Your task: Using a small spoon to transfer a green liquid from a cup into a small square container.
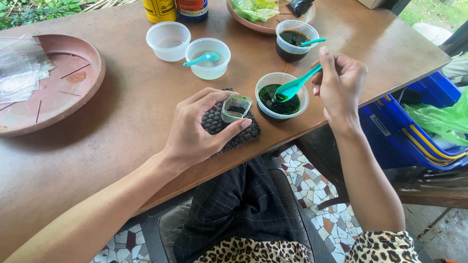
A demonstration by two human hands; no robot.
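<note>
Your left hand [197,129] pinches the small clear cup [236,108] between thumb and fingers [214,97], resting it on the dark woven pad [246,134] at the table [122,126] edge. Just right of it stands the tub of dark green liquid [282,95]. Your right hand [339,83] grips the teal spoon [295,86], its handle slanting up-right, bowl dipped in that tub, so the cup lies just left of the spoon bowl.
</note>
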